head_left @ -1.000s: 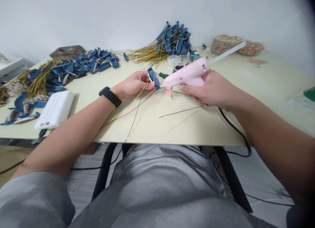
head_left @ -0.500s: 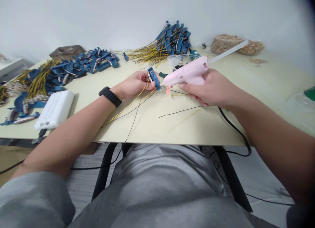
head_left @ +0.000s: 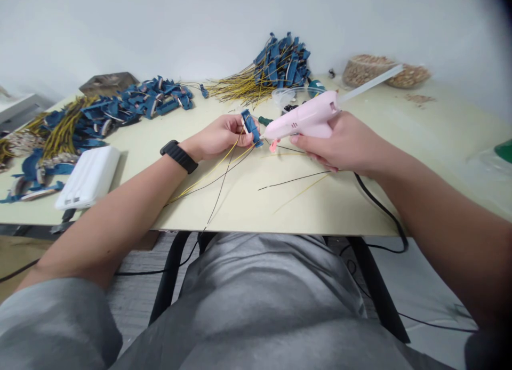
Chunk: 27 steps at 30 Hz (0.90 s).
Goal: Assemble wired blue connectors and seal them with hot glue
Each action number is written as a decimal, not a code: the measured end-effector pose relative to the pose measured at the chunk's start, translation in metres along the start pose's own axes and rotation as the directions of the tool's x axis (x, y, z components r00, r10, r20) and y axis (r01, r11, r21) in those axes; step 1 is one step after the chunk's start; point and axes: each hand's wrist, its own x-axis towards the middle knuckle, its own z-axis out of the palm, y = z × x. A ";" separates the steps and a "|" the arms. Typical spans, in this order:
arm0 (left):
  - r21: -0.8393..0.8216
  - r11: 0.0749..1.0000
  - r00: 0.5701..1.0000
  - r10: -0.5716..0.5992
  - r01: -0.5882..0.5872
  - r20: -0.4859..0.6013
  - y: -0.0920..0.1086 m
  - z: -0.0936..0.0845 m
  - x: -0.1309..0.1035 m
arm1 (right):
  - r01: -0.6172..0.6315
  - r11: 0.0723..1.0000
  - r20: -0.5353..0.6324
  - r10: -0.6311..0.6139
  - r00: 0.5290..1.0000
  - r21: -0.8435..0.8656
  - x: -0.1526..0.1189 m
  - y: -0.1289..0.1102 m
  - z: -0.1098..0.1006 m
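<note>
Between the thumb and fingers of my left hand (head_left: 220,137) is a small blue plastic part (head_left: 250,128), tilted, with yellow and black wires (head_left: 212,174) trailing from it toward the table's front edge. My right hand (head_left: 350,143) is wrapped round the handle of a pink glue gun (head_left: 304,117). Its nozzle points left and is at the lower end of the blue part; whether they touch is too small to tell. A clear glue stick (head_left: 372,83) juts from the gun's back. The trigger is coral pink.
Piles of blue parts with wires lie at the left (head_left: 96,111) and back middle (head_left: 282,63). A white power bank (head_left: 88,178) rests at the left. Behind the gun are a clear cup (head_left: 282,97) and a green-handled tool (head_left: 264,121). Bags of beige pellets (head_left: 368,70) stand at the back right.
</note>
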 end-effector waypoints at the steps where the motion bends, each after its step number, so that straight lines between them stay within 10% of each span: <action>1: -0.001 1.000 1.000 0.000 0.000 0.001 0.000 -0.001 0.000 | 0.003 1.000 0.000 -0.003 1.000 -0.002 0.000 0.000 0.000; 27: 0.011 1.000 0.999 -0.002 0.003 -0.038 -0.002 -0.004 0.001 | 0.009 1.000 -0.015 -0.009 1.000 -0.018 0.000 -0.001 0.000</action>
